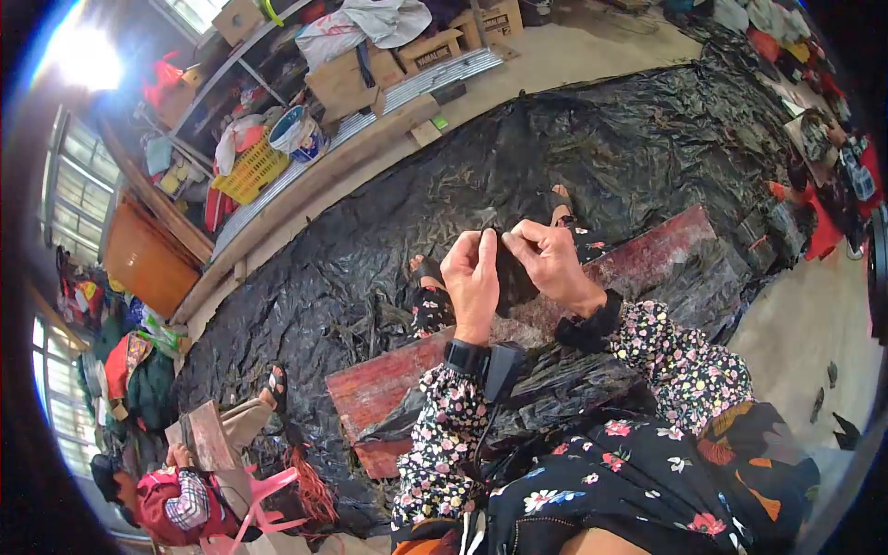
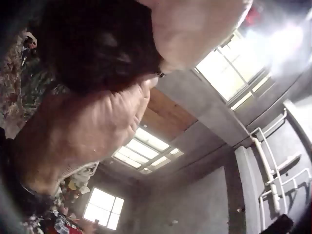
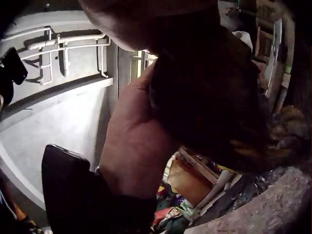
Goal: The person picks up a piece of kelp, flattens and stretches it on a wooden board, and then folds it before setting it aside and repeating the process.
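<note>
Evidently I had my left hand (image 1: 474,277) and right hand (image 1: 550,259) raised together, with curled fingers and thumbs pinching the top edge of a dark crinkled sheet piece (image 1: 514,285) above the red plank (image 1: 647,254). A heap of similar dark sheets (image 1: 555,388) lay at six o'clock. I judged the work midway: one piece was in hand and the heap was left.

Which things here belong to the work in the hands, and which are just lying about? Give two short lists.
In the work:
left hand and right hand, both pinching the dark piece
red board under them, probably the work surface

Lying about:
yellow basket
cardboard box
bucket
orange tub
</note>
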`<state>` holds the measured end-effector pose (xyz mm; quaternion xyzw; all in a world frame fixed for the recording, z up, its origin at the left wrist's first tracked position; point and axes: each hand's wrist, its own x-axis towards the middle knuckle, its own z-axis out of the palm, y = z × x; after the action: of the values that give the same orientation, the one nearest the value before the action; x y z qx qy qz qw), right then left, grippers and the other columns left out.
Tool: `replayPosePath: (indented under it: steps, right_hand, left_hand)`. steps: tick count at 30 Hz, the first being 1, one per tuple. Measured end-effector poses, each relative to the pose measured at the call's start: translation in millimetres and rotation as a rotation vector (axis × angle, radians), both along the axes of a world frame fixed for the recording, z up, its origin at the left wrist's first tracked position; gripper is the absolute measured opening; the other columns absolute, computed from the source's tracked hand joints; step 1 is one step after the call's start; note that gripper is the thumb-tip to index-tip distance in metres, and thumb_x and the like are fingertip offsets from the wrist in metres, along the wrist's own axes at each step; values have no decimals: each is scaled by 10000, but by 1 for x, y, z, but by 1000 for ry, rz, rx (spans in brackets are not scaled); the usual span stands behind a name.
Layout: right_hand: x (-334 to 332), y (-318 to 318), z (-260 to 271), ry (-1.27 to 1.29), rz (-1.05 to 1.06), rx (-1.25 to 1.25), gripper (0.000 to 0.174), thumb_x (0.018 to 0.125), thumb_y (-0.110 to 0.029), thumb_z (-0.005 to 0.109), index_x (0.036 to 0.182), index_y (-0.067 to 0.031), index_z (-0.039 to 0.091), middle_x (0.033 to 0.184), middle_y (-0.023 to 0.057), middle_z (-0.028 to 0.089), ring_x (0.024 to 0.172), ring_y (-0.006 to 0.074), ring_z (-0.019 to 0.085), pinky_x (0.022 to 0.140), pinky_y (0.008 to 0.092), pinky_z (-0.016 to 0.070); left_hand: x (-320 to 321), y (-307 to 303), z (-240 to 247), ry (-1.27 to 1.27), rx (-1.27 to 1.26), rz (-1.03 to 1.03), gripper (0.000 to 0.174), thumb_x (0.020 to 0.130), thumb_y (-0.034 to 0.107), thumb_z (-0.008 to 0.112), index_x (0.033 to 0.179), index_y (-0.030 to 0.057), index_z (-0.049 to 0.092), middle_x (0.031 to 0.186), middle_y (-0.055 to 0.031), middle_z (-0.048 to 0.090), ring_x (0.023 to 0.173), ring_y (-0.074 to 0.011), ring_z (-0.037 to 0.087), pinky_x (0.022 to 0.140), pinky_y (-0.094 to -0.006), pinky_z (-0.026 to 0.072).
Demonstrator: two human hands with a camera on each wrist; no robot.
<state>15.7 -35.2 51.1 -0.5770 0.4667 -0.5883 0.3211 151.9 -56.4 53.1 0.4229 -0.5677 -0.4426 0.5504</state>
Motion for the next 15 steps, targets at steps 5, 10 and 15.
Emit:
replayPosePath:
  steps: [5,10,15]
  right_hand:
    - [4,7,1,-320,60,100,244,984,-135,622,795,14,582,664,-45,427,660,27,353,535,261,317]
    - [-54,-13,-1,-547,-33,28,240,1010,-162,579,807,-44,629,716,-8,591,616,60,516,513,232,405]
    - [-32,-13,1,-223,153,258,255,979,-241,653,1078,-6,650,934,-2,634,864,76,586,781,257,486]
  left_hand:
    - [-4,-8,-16,227,90,139,355,1025,198,578,723,13,573,658,62,452,643,-35,344,542,-272,290]
    - [37,-21,-29,662,422,331,303,1024,256,589,852,20,671,718,-1,640,624,-77,549,583,-263,435]
    - [13,-17,-37,329,181,227,404,1019,279,613,660,124,514,664,130,431,594,10,278,513,-237,184]
